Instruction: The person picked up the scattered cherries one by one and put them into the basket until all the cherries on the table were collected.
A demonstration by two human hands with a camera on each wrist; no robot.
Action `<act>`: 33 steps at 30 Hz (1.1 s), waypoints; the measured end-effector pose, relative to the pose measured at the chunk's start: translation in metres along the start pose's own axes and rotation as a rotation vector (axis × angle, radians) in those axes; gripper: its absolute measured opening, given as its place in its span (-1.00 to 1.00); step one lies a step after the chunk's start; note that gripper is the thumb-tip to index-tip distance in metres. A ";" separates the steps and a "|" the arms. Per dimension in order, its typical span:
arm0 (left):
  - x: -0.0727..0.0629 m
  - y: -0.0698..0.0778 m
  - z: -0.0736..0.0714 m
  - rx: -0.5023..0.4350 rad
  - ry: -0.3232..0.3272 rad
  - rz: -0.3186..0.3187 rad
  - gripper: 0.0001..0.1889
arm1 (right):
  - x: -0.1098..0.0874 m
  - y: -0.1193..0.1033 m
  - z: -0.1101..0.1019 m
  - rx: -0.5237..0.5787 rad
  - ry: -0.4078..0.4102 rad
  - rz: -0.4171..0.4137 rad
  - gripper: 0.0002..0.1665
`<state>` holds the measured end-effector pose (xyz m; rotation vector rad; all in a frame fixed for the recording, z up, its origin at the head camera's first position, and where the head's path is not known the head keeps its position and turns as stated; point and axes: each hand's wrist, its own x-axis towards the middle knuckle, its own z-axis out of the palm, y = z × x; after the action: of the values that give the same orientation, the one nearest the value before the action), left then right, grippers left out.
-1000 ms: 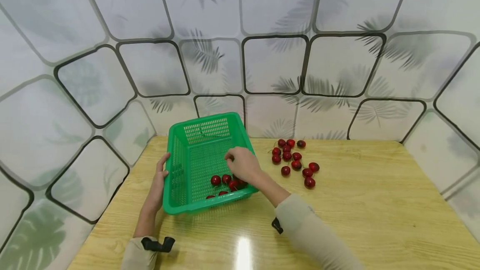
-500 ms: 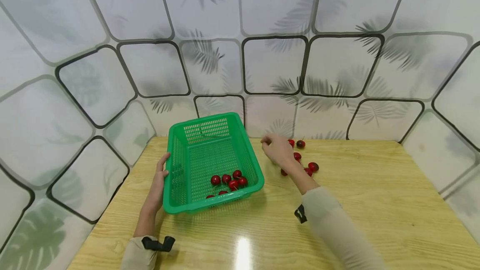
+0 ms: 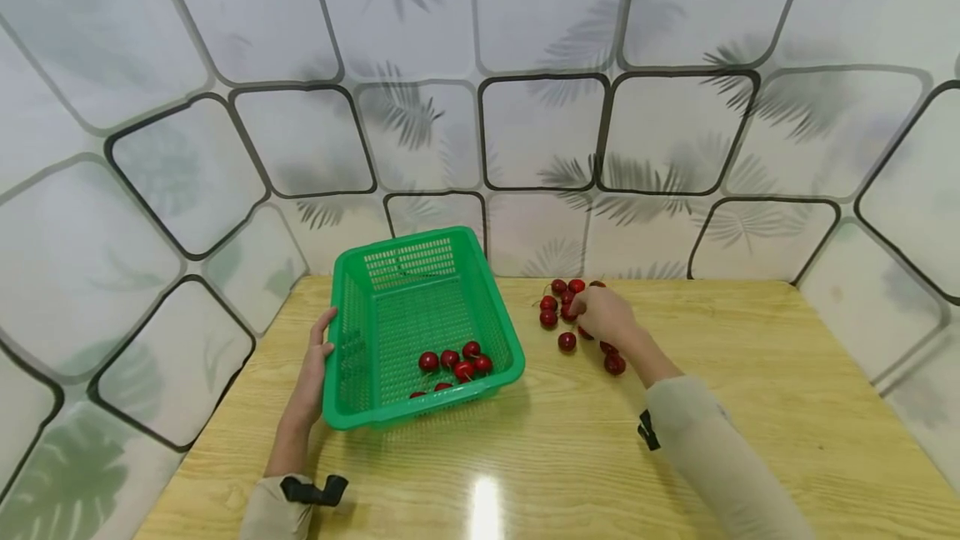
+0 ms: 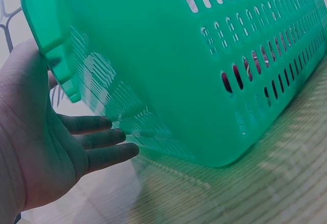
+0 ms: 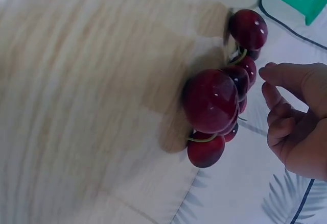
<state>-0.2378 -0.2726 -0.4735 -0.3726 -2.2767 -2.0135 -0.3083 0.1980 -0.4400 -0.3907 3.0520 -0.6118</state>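
Note:
A green plastic basket (image 3: 405,415) stands tilted toward the viewer, with several dark red cherries (image 3: 463,370) in its near right part. At its left side my left hand (image 3: 309,369) rests against the rim. In the left wrist view, three nearly straight fingers (image 4: 104,155) lie along the basket's outer wall below the lip, while the thumb side is partly hidden behind the rim. My right hand (image 3: 606,317) is over the loose cherries (image 3: 567,342) to the right. Its fingers are loosely bent, thumb and fingertip slightly apart beside the cherries in the right wrist view, nothing between them.
The light wooden table (image 3: 720,407) carries everything. A patterned wall covering (image 3: 547,140) encloses the back and sides. Both wrists wear black straps (image 3: 315,491) over pale sleeves.
My right hand has moved from above the basket rightward, past the basket's edge, to the loose cherries. The left hand stays at the basket's left side.

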 end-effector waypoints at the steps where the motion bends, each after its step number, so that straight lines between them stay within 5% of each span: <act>1: 0.000 0.000 0.000 -0.001 0.001 -0.001 -0.42 | 0.000 0.000 0.002 -0.017 -0.004 -0.015 -0.64; 10: 0.000 0.001 0.002 -0.005 0.005 -0.016 -0.42 | -0.002 -0.002 0.017 -0.123 0.005 -0.091 -0.73; 16: 0.001 0.001 0.002 0.000 0.000 0.006 -0.42 | -0.003 -0.004 0.019 -0.166 0.006 -0.114 -0.61; 24: 0.000 0.002 0.001 -0.001 -0.012 0.021 -0.42 | -0.004 -0.001 0.022 -0.226 0.006 -0.122 -0.75; 33: -0.002 0.002 0.000 0.004 -0.008 0.014 -0.42 | -0.005 0.003 0.026 -0.215 0.026 -0.169 -0.80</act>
<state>-0.2359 -0.2731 -0.4718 -0.3955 -2.2760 -2.0045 -0.3030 0.1918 -0.4654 -0.6542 3.1409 -0.2924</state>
